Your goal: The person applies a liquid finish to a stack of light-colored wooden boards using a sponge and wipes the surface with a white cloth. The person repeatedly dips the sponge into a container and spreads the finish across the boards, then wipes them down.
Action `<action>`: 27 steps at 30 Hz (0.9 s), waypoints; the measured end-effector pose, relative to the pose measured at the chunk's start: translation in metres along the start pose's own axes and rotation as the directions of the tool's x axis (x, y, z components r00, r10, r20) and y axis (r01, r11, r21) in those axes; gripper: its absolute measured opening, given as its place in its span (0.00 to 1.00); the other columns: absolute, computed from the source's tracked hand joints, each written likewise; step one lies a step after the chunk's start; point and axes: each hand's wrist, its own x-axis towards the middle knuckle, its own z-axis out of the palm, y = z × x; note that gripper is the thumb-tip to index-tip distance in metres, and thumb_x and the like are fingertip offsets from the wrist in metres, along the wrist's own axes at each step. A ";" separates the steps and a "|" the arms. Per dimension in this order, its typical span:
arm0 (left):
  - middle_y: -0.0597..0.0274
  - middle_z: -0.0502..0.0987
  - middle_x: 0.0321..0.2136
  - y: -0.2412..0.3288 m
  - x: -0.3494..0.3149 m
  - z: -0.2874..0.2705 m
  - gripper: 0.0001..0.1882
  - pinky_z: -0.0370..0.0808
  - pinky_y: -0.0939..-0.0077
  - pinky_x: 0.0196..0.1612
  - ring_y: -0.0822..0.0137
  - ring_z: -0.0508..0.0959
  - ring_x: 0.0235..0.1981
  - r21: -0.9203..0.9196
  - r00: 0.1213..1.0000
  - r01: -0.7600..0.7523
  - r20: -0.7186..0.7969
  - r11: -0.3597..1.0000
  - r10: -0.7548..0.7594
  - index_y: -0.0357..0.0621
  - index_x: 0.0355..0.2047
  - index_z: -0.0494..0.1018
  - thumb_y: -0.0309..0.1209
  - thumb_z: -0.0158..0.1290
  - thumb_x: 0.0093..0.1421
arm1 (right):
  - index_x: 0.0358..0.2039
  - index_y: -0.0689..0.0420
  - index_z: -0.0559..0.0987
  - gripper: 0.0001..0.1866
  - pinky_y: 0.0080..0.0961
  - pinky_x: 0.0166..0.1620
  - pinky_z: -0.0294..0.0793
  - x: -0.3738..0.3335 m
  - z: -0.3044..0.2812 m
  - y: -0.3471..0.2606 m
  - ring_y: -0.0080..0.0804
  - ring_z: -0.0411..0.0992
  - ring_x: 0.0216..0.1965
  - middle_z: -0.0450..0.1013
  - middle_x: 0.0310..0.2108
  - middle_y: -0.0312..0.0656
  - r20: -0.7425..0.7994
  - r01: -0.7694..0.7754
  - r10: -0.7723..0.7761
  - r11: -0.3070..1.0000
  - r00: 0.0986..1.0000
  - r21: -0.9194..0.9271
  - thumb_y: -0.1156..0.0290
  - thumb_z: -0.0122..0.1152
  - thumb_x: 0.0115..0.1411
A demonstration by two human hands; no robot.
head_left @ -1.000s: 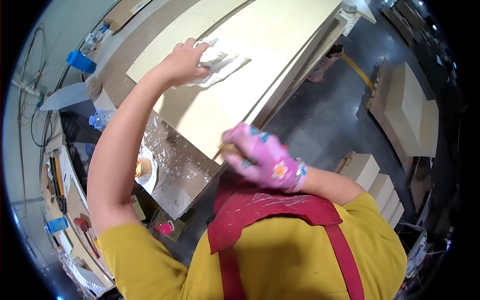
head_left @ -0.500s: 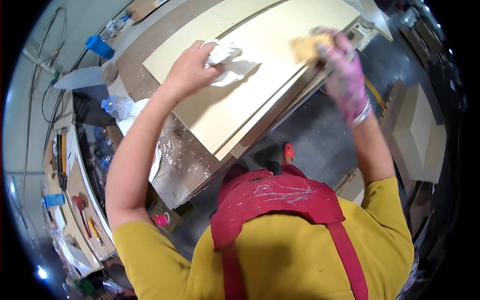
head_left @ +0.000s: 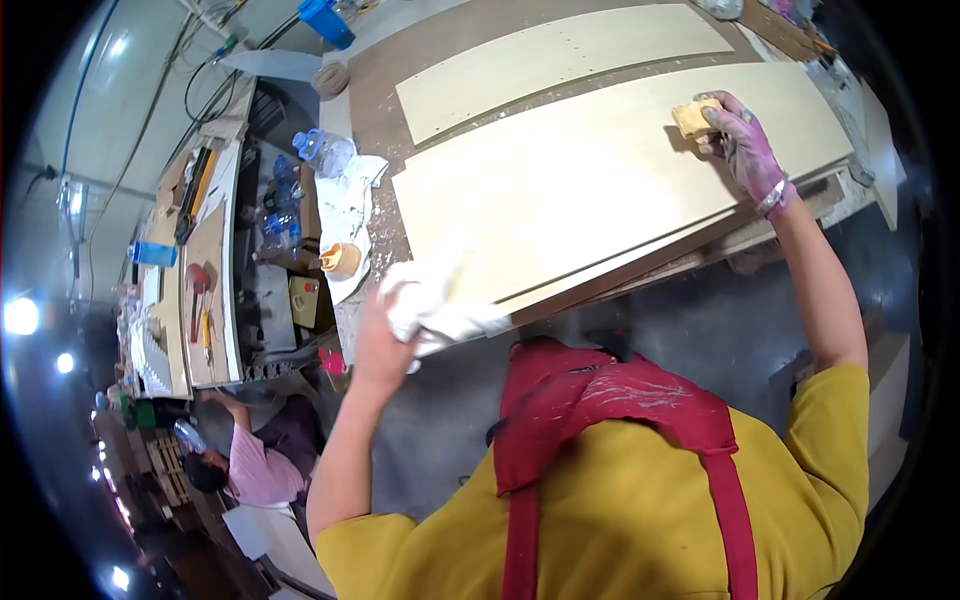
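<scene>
Clutching white cloth [head_left: 430, 308] in the left grip [head_left: 378, 350] by the pale panel [head_left: 580, 190], left end; grasping a tan block [head_left: 692, 120] in the right grip [head_left: 748, 152], toward the other end!

Glare whitens the pale board [head_left: 590, 175]; the white cloth [head_left: 428, 305] blurs; warped edges seem soft.

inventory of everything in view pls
workbench: 1, brown, centre
flat panels: at least 2, cream, on the workbench
crumpled cloth: 1, white, in left hand
sponge-like block: 1, yellow, in right hand
sheet: 1, white, workbench's left end
bottle: 1, clear and blue, upper left
side table: 1, brown, left
hand tools: 2, red and yellow, side table
containers: 2, blue, upper left and side table
co-worker: 1, pink top, lower left
apron: 1, red, lower centre
shirt: 1, yellow, bottom
left hand: 1, bare, left of centre
right hand: 1, pink-gloved, upper right
</scene>
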 end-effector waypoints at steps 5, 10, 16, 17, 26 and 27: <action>0.51 0.75 0.40 -0.023 0.023 -0.008 0.21 0.71 0.72 0.43 0.64 0.75 0.39 -0.731 0.822 0.344 -0.070 0.590 -0.566 0.31 0.53 0.64 0.34 0.47 0.65 | 0.45 0.60 0.71 0.13 0.15 0.28 0.72 -0.006 0.003 -0.005 0.18 0.69 0.27 0.71 0.32 0.36 0.014 -0.018 0.018 1.000 1.000 0.016 0.68 0.52 0.63; 0.51 0.73 0.45 -0.022 0.042 0.021 0.22 0.68 0.71 0.51 0.62 0.73 0.46 -0.398 0.921 0.303 -0.111 0.866 -0.373 0.31 0.53 0.63 0.28 0.48 0.59 | 0.46 0.60 0.71 0.15 0.14 0.28 0.70 -0.002 0.000 -0.001 0.18 0.70 0.28 0.71 0.32 0.36 0.036 0.032 -0.031 0.998 0.999 -0.047 0.66 0.55 0.61; 0.47 0.72 0.49 -0.011 0.126 0.005 0.23 0.68 0.68 0.53 0.58 0.74 0.48 -0.365 0.944 0.051 -0.285 0.930 -0.164 0.31 0.52 0.65 0.33 0.52 0.60 | 0.46 0.59 0.71 0.16 0.13 0.28 0.67 -0.005 0.004 -0.008 0.18 0.70 0.28 0.72 0.33 0.35 0.001 0.026 -0.027 0.996 1.000 -0.080 0.64 0.55 0.60; 0.43 0.69 0.51 -0.029 0.135 0.029 0.25 0.66 0.64 0.55 0.50 0.71 0.50 0.010 0.951 -0.017 -0.309 1.000 0.019 0.32 0.52 0.65 0.36 0.53 0.59 | 0.46 0.59 0.71 0.16 0.13 0.28 0.67 -0.005 0.005 -0.006 0.18 0.70 0.28 0.72 0.33 0.34 -0.012 0.030 -0.031 0.997 0.999 -0.077 0.65 0.55 0.60; 0.43 0.76 0.35 -0.025 0.193 0.013 0.20 0.71 0.55 0.41 0.42 0.75 0.39 0.080 0.980 -0.192 -0.036 0.978 0.195 0.38 0.40 0.72 0.43 0.53 0.57 | 0.46 0.58 0.72 0.16 0.12 0.27 0.65 -0.005 0.010 -0.006 0.15 0.67 0.27 0.71 0.31 0.32 -0.068 0.016 -0.023 0.995 0.997 -0.098 0.64 0.55 0.60; 0.43 0.76 0.35 -0.040 0.200 0.014 0.19 0.71 0.54 0.42 0.42 0.75 0.39 0.121 0.998 -0.069 0.001 0.990 0.069 0.39 0.40 0.73 0.42 0.52 0.57 | 0.46 0.58 0.72 0.16 0.12 0.27 0.65 -0.005 0.011 -0.008 0.15 0.67 0.26 0.70 0.31 0.32 -0.057 0.010 -0.018 0.992 0.998 -0.122 0.64 0.55 0.60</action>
